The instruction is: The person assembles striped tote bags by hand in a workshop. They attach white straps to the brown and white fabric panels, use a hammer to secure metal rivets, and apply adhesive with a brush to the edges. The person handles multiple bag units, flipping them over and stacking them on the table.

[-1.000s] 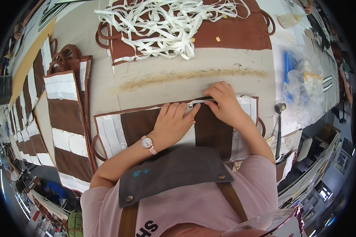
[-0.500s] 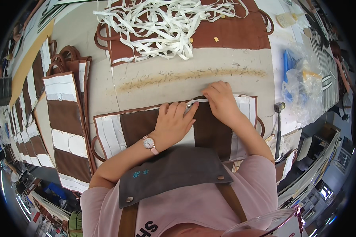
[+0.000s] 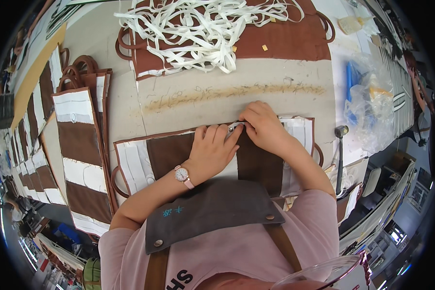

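Pressing flat on one brown-and-white bag [image 3: 174, 152] lying near the table's edge, the left hand [image 3: 211, 152] has its fingers spread; the right hand [image 3: 261, 126] pinches a small metal piece [image 3: 233, 128] at the bag's far edge. One hammer [image 3: 340, 145] lies right; one heap of white strips [image 3: 198, 29] far.

One head-worn fisheye view — straight down, close over the worktable [image 3: 106, 104] — edges bowed at the rim
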Motion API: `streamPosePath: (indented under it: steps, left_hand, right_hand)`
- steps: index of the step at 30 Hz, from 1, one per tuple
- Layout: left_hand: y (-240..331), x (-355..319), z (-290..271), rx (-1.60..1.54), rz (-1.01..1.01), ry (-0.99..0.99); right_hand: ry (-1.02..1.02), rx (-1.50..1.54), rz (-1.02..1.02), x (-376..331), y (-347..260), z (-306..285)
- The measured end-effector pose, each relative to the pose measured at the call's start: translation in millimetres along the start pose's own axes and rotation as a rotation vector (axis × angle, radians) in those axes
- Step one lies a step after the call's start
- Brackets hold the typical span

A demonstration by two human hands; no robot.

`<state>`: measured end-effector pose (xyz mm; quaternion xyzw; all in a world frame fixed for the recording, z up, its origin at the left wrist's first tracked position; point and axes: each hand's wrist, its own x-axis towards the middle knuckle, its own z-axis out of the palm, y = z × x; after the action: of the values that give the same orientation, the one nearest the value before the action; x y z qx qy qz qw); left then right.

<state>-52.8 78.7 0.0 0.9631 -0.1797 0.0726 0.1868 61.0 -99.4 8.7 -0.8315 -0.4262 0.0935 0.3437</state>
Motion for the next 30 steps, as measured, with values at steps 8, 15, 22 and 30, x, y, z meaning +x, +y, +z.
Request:
streamPosePath:
  steps: [8, 15, 22, 30]
  left_hand:
    - [-7.7, -5.8, 2.0, -0.121, -0.045, 0.023]
    - [-6.5, 2.3, -5.1, -0.155, -0.090, 0.018]
    - [-10.2, -2.4, -1.0, 0.043, 0.024, -0.011]
    - [-13.2, -1.8, 3.5, -0.068, 0.051, 0.064]
  right_hand:
    - [-0.060, -0.146, -0.176, -16.0, 6.6, -2.2]
    - [-0.001, -0.338, -0.315, -19.6, 1.0, -5.8]
    - [0.016, -0.339, -0.306, -20.6, 3.5, -2.9]
    - [-0.011, -0.398, -0.344, -24.1, 0.9, -0.8]
